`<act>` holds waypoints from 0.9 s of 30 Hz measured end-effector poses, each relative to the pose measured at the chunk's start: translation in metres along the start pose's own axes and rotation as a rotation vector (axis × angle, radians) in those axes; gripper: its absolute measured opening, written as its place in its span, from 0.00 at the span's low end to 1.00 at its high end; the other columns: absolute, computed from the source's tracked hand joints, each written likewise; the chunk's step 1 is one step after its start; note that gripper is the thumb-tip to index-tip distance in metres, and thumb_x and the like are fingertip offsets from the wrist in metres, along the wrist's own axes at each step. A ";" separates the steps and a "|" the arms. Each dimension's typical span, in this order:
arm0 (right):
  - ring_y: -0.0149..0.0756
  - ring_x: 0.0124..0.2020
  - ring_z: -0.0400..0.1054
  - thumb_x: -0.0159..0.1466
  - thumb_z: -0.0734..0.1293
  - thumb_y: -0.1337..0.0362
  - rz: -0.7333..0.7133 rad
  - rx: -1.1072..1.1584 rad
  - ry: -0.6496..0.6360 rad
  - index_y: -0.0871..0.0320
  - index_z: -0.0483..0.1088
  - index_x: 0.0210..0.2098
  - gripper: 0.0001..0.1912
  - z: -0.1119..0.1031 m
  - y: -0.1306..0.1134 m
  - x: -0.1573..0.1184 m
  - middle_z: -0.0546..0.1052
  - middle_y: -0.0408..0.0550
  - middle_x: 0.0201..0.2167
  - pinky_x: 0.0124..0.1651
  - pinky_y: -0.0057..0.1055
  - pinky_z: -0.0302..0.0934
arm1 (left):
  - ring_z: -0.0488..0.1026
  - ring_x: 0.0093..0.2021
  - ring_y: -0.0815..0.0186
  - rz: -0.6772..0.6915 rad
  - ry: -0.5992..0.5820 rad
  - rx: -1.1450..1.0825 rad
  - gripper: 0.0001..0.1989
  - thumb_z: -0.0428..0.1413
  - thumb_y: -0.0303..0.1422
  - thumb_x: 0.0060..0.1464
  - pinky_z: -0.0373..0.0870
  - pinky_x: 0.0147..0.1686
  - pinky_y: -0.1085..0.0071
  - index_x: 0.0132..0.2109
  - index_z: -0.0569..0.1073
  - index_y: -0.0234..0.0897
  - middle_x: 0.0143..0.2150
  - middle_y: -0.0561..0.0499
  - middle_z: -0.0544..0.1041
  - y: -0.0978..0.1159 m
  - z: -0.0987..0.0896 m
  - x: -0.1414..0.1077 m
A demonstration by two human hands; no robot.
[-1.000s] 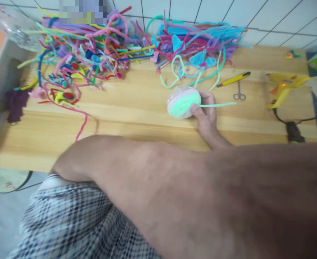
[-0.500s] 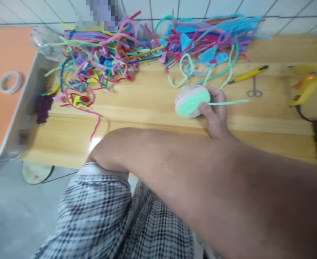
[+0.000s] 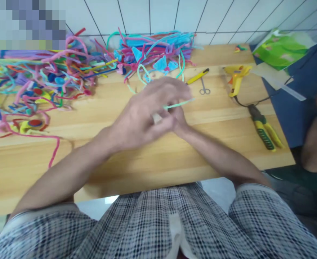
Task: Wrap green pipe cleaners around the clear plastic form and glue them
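While a green strand [image 3: 179, 104] juts loose by the fingers of the left hand [image 3: 143, 113] and right hand [image 3: 180, 118], work seems unfinished; whether either clamps it, I cannot tell.

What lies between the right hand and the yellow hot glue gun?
Scissors lie between the right hand and the yellow hot glue gun, the yellow utility knife at their blade end; the head view shows it.
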State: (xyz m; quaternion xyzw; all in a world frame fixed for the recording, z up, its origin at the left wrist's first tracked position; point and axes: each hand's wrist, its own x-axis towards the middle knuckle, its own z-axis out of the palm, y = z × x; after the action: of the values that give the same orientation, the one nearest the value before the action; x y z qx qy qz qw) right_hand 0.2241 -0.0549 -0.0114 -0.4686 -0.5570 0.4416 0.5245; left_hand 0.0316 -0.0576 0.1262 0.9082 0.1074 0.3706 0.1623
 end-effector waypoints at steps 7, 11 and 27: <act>0.52 0.62 0.79 0.67 0.77 0.30 -0.184 0.034 0.010 0.47 0.69 0.68 0.42 -0.001 0.013 0.003 0.81 0.54 0.65 0.65 0.52 0.77 | 0.68 0.83 0.36 -0.382 -0.055 -0.157 0.44 0.67 0.64 0.67 0.68 0.82 0.31 0.79 0.70 0.47 0.81 0.34 0.70 -0.099 0.019 -0.061; 0.51 0.61 0.80 0.68 0.77 0.31 -0.192 0.028 0.002 0.47 0.71 0.68 0.40 -0.003 0.012 0.001 0.83 0.53 0.63 0.64 0.51 0.77 | 0.70 0.82 0.42 -0.361 -0.060 -0.194 0.39 0.65 0.60 0.72 0.70 0.82 0.38 0.79 0.70 0.49 0.79 0.37 0.74 -0.093 0.020 -0.063; 0.51 0.69 0.78 0.68 0.80 0.38 -0.239 -0.007 0.092 0.44 0.83 0.42 0.19 -0.018 -0.020 0.003 0.85 0.47 0.62 0.78 0.59 0.68 | 0.72 0.79 0.44 -0.372 0.157 -0.206 0.34 0.64 0.56 0.74 0.73 0.79 0.40 0.77 0.67 0.48 0.76 0.37 0.74 -0.090 0.044 -0.075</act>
State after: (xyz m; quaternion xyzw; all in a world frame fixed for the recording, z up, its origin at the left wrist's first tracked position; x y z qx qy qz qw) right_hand 0.2405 -0.0554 0.0096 -0.4203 -0.5859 0.3521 0.5967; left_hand 0.0031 -0.0071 0.0149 0.8197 0.2468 0.4131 0.3107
